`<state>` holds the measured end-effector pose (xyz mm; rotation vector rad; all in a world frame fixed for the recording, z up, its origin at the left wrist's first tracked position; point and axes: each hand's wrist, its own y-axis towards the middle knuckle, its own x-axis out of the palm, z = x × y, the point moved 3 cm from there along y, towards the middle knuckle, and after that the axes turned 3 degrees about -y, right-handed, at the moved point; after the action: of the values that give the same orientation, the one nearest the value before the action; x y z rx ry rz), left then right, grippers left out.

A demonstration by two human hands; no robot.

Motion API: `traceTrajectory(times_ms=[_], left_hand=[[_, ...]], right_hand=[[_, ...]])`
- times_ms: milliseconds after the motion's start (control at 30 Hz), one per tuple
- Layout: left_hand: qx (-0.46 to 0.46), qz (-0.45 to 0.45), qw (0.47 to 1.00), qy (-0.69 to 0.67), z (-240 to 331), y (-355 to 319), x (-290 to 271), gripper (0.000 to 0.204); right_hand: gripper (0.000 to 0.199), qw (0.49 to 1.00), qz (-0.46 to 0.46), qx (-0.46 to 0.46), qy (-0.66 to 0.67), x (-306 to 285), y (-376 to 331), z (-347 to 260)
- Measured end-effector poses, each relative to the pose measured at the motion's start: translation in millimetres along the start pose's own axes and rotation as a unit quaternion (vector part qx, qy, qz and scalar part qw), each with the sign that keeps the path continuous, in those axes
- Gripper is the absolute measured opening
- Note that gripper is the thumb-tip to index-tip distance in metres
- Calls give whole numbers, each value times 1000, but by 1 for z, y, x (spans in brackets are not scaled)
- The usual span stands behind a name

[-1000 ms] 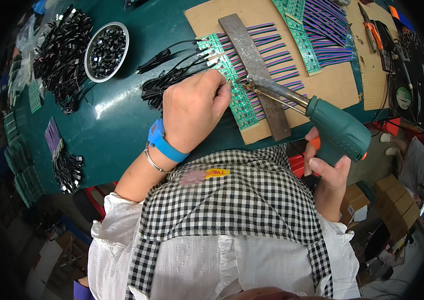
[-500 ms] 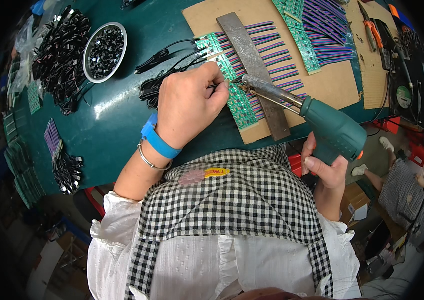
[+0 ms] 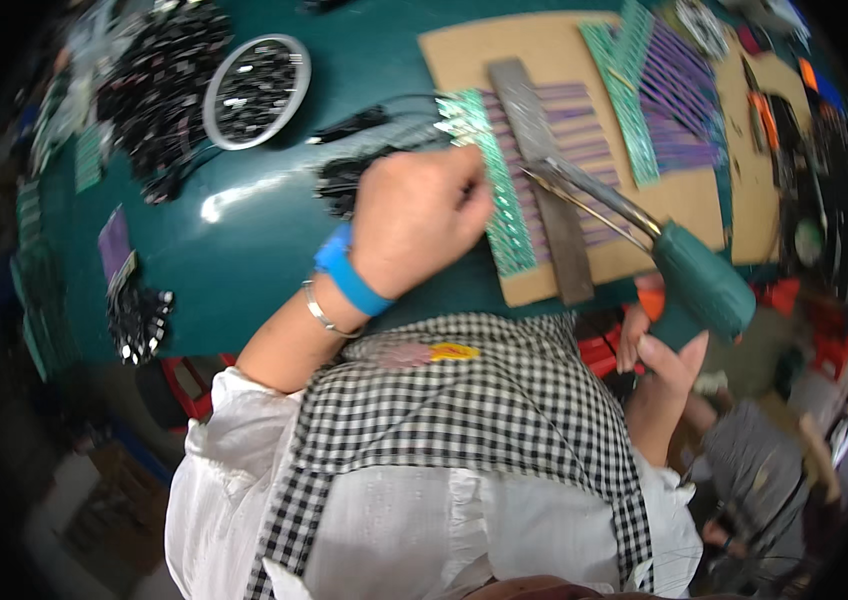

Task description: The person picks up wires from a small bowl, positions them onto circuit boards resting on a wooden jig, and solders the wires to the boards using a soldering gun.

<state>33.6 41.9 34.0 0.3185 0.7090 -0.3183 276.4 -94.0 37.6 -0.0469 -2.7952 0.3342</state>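
Note:
My left hand (image 3: 414, 220), with a blue wristband, is closed and rests at the left end of a green circuit strip (image 3: 500, 190) with purple ribbon wires; what its fingers pinch is hidden. My right hand (image 3: 666, 345) grips a green soldering gun (image 3: 696, 278), whose metal tip (image 3: 544, 175) points left over the strip. A flat grey metal bar (image 3: 544, 180) lies across the wires. All of this sits on a brown cardboard sheet (image 3: 544, 50).
A round white-rimmed bowl (image 3: 254, 90) of black parts stands at the back left, with heaps of black connectors (image 3: 159, 70) beside it. More green strips with purple wires (image 3: 674, 100) lie at the back right. The tabletop (image 3: 244, 230) is dark green. Orange-handled pliers (image 3: 764, 115) lie far right.
My left hand has shifted a little along the strip, fingers curled tighter. The soldering gun stays over the strip. The view is blurred from head motion.

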Motion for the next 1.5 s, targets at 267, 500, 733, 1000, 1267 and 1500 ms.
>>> traceTrajectory(times_ms=[267, 500, 733, 1000, 1267, 1500], left_hand=[[-5, -46, 999, -11, -3, -12, -27, 16], [-77, 266, 956, 101, -64, -41, -132, 10], [-112, 268, 896, 335, -184, -77, -174, 12], [-81, 195, 925, 316, -171, -67, -188, 16], [-102, 73, 962, 242, -178, -70, -190, 17], [-110, -1, 975, 192, -176, -83, -193, 17]], right_hand=[[58, 997, -11, -70, 11, -3, 11, -6], [55, 993, -2, -115, 17, 3, 15, -15], [53, 997, 9, -71, 37, 17, 30, -13], [54, 996, -3, -82, 30, 17, 28, -20], [54, 995, 4, -77, 71, 16, 26, -20], [54, 994, 0, -84, 76, 18, 27, -21]])
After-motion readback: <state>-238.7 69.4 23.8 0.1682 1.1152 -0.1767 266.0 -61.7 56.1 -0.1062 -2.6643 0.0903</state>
